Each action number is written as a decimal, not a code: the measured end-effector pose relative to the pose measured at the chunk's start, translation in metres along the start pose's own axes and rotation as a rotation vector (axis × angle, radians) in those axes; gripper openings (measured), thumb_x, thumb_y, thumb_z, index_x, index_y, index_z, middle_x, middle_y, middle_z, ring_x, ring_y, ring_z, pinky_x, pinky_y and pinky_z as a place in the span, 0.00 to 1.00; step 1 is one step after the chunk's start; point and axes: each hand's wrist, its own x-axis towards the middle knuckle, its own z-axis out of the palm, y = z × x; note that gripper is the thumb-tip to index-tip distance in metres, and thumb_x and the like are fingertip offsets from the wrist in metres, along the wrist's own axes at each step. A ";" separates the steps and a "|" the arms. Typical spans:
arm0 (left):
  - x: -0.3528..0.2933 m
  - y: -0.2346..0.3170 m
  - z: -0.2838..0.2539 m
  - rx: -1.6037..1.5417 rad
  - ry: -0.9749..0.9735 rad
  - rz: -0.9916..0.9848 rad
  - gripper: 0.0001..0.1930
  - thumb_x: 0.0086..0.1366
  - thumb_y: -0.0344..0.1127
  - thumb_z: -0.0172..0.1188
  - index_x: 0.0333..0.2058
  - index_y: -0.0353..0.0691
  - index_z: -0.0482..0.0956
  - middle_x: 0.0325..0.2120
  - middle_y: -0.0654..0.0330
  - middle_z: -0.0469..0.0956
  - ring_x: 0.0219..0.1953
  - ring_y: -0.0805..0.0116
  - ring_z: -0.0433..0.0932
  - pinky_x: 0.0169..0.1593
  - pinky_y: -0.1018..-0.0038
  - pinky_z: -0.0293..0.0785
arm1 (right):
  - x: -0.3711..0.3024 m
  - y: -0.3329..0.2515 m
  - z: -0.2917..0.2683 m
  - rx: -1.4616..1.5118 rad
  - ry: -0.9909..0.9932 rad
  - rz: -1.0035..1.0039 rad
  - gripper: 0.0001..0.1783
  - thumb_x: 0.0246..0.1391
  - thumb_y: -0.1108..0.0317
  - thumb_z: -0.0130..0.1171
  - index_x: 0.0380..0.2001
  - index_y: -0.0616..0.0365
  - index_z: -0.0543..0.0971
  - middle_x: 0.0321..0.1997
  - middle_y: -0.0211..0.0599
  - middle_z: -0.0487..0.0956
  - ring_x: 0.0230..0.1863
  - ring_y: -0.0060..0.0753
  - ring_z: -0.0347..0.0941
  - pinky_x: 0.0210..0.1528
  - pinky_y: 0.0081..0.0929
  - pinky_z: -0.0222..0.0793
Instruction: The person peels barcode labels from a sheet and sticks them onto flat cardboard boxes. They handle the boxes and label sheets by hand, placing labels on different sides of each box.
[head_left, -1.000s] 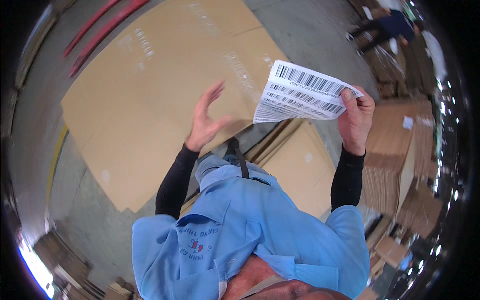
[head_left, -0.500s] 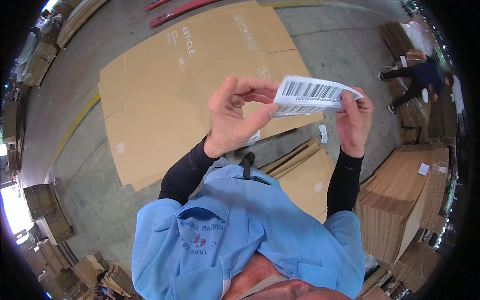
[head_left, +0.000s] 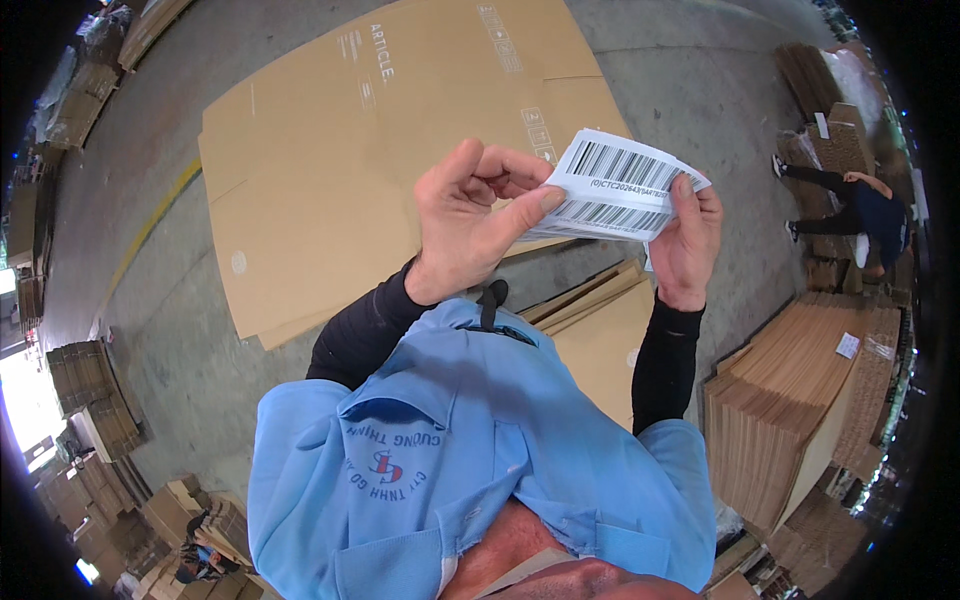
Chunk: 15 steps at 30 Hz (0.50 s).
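Observation:
Between my two hands, held up above the floor, are white barcode labels (head_left: 615, 190), which look like a folded strip or a small stack. My left hand (head_left: 480, 205) pinches their left edge between thumb and fingers. At the right end my right hand (head_left: 688, 235) grips them, its thumb on the front face. Beyond and below the labels lies a large flat brown cardboard sheet (head_left: 350, 160) with white printing, on top of at least one more sheet. Part of its near right edge is hidden by my hands and the labels.
Smaller flat cardboard pieces (head_left: 600, 345) lie close by my right side. A tall stack of cardboard sheets (head_left: 770, 410) stands at the right. Farther right, another person (head_left: 880, 215) in dark clothes is beside more cardboard. Stacked cartons (head_left: 95, 400) line the left side.
The labels have tilted so that more of their lower barcode face shows. My right hand has moved slightly left and down. The person at the right has shifted position.

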 end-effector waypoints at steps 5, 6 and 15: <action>-0.002 -0.001 0.004 -0.175 -0.022 -0.016 0.19 0.60 0.15 0.64 0.28 0.37 0.59 0.39 0.39 0.81 0.41 0.64 0.83 0.43 0.71 0.85 | 0.000 -0.001 -0.004 0.036 0.021 0.066 0.12 0.67 0.68 0.58 0.47 0.65 0.80 0.44 0.41 0.85 0.43 0.26 0.82 0.48 0.27 0.77; -0.003 -0.001 0.005 -0.223 -0.022 -0.039 0.19 0.60 0.14 0.63 0.28 0.37 0.59 0.40 0.39 0.81 0.42 0.63 0.83 0.44 0.70 0.85 | 0.001 -0.001 -0.004 0.045 0.022 0.056 0.12 0.66 0.68 0.59 0.48 0.65 0.80 0.45 0.41 0.84 0.44 0.26 0.81 0.48 0.27 0.77; -0.002 -0.010 0.008 0.010 0.057 0.081 0.30 0.60 0.14 0.63 0.54 0.50 0.64 0.40 0.44 0.82 0.40 0.67 0.82 0.45 0.72 0.83 | 0.004 0.010 0.033 -0.927 0.227 -0.902 0.18 0.50 0.71 0.72 0.45 0.62 0.82 0.48 0.38 0.80 0.54 0.34 0.73 0.60 0.38 0.66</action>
